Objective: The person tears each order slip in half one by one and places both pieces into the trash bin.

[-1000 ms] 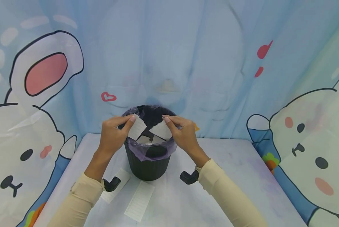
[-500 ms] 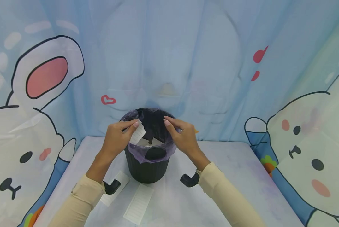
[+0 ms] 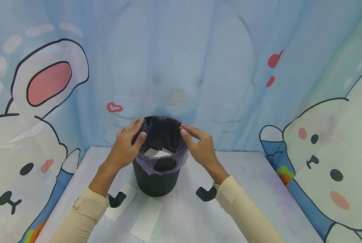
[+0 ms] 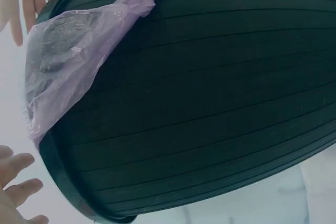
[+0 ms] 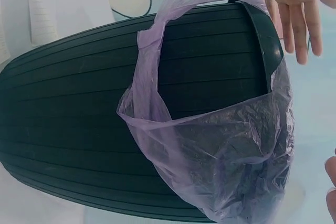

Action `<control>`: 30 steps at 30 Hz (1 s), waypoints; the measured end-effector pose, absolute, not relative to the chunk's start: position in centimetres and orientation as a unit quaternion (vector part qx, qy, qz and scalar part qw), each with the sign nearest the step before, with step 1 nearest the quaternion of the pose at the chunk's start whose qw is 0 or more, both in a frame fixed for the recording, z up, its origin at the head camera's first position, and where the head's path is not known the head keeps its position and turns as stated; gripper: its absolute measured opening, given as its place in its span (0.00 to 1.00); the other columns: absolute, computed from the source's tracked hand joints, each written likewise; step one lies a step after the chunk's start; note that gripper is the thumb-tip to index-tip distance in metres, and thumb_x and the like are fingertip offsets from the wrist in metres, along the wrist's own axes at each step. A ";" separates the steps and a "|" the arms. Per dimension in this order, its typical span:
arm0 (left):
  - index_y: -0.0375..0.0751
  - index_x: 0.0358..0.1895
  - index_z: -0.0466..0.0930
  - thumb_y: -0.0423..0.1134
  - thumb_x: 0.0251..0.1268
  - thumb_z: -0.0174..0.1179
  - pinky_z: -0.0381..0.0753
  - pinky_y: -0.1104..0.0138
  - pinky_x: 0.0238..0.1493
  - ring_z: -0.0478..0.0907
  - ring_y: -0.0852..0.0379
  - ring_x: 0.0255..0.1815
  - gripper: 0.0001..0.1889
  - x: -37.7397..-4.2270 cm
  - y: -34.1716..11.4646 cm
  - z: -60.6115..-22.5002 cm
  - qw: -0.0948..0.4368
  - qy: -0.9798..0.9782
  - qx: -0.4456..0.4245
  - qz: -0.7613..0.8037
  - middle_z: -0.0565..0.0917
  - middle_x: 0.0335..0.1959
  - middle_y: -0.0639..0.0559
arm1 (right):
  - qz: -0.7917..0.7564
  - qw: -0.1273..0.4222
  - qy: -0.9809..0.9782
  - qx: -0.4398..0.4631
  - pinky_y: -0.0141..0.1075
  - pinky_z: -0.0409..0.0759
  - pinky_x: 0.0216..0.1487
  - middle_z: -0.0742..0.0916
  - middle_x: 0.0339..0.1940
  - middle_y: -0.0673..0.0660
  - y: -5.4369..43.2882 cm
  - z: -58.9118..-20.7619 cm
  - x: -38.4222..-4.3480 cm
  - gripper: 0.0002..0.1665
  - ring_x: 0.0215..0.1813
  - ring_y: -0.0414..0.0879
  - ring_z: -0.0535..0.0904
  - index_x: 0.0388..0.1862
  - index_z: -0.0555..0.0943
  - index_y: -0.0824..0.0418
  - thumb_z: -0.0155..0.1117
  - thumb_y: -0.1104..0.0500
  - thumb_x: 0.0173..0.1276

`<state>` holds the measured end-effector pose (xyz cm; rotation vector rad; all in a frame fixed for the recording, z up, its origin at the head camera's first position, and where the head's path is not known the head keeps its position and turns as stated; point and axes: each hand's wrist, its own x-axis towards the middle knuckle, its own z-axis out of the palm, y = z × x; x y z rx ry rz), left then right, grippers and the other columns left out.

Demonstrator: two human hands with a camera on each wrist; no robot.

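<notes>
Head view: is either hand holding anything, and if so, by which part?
Nothing is held: the left hand and right hand both look empty.

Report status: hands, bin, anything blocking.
Left hand, right hand: empty, flanking the bin. White paper pieces inside. Two paper strips on table; nothing visibly blocking the bin.

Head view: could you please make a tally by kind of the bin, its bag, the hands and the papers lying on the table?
Bin: 1
Purple bag: 1
Hands: 2 (left hand, right hand)
Papers on the table: 2 (left paper, right paper)
Total: 6
</notes>
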<state>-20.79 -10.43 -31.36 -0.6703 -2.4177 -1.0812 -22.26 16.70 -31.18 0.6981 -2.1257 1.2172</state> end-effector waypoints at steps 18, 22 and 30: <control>0.38 0.76 0.62 0.51 0.69 0.64 0.61 0.37 0.70 0.70 0.39 0.70 0.38 -18.5 -13.6 -32.4 0.230 -0.890 -0.174 -0.353 0.75 0.68 0.38 | 0.462 0.307 -0.785 0.278 0.38 0.80 0.58 0.90 0.51 0.54 17.7 -32.2 -21.1 0.14 0.52 0.49 0.87 0.54 0.86 0.60 0.64 0.61 0.72; 0.34 0.71 0.68 0.49 0.70 0.63 0.70 0.39 0.63 0.76 0.39 0.62 0.33 -18.0 -14.4 -33.5 0.214 -0.907 -0.141 -0.335 0.80 0.61 0.37 | 0.455 0.328 -0.778 0.284 0.37 0.74 0.67 0.91 0.49 0.56 18.7 -32.6 -20.6 0.14 0.51 0.52 0.87 0.53 0.86 0.63 0.64 0.65 0.71; 0.32 0.54 0.81 0.46 0.70 0.63 0.81 0.49 0.44 0.83 0.43 0.44 0.20 -17.6 -16.6 -38.8 0.118 -0.953 -0.062 -0.271 0.85 0.44 0.39 | 0.442 0.365 -0.773 0.272 0.25 0.77 0.58 0.91 0.45 0.60 20.5 -34.2 -19.3 0.12 0.51 0.38 0.86 0.49 0.87 0.67 0.63 0.67 0.70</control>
